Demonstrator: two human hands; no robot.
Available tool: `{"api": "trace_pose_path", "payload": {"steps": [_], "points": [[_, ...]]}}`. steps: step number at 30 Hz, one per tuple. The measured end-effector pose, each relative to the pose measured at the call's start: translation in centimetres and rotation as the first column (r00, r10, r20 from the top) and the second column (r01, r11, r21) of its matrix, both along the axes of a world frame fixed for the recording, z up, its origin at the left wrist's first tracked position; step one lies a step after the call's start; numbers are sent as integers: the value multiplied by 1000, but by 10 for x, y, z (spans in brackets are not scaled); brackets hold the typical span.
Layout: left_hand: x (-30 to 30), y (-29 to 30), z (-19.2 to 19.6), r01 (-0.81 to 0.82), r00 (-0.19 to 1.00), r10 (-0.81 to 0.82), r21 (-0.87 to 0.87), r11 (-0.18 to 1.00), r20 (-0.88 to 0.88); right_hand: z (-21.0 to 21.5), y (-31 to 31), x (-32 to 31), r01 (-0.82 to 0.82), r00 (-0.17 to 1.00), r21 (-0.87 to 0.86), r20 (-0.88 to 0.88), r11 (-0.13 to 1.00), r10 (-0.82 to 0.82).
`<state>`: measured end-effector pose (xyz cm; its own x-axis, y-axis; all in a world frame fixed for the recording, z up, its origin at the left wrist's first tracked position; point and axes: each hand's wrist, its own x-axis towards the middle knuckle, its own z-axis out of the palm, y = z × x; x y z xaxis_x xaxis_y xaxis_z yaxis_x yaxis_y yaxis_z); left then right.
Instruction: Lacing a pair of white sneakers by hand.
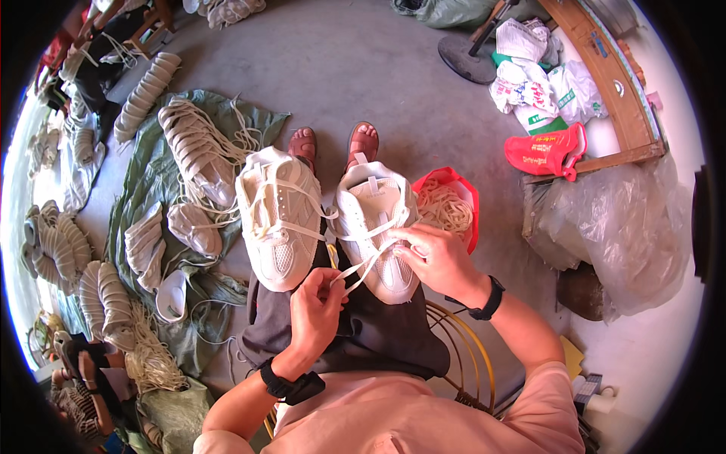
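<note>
Two white sneakers rest over my lap, toes toward me. The left sneaker (pixel 280 219) has a lace threaded loosely across its tongue. On the right sneaker (pixel 378 227), a white shoelace (pixel 361 266) stretches between my two hands. My left hand (pixel 318 306) pinches the lace below and between the shoes. My right hand (pixel 435 257) lies against the right sneaker's side, its thumb and forefinger closed on the lace near the eyelets. A red bag (pixel 474 225) holding a heap of pale laces (pixel 445 206) stands just beyond that sneaker.
On the left, a green tarp (pixel 144 178) bears stacked shoe uppers (pixel 198 147) and loose laces (pixel 155 352). Another person (pixel 87 386) sits at the lower left. At the right are a red bag (pixel 544 151), clear plastic sheeting (pixel 612 227) and a wooden frame (pixel 616 83).
</note>
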<state>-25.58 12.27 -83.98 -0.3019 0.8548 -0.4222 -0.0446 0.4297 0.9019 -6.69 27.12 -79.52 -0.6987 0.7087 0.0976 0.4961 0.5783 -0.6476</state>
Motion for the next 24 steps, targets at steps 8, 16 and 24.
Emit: {"api": "trace_pose_path", "payload": {"steps": [8, 16, 24], "points": [[2, -6, 0, -141, 969, 110, 133, 981, 221, -1, -3, 2, -51, 997, 133, 63, 990, 43], [3, -7, 12, -151, 940, 55, 267, 952, 336, 0, -5, 4, -51, 994, 112, 100, 992, 40], [2, -8, 10, -176, 767, 15, 189, 966, 642, 1, -6, 3, -60, 990, 133, 132, 989, 42]]}}
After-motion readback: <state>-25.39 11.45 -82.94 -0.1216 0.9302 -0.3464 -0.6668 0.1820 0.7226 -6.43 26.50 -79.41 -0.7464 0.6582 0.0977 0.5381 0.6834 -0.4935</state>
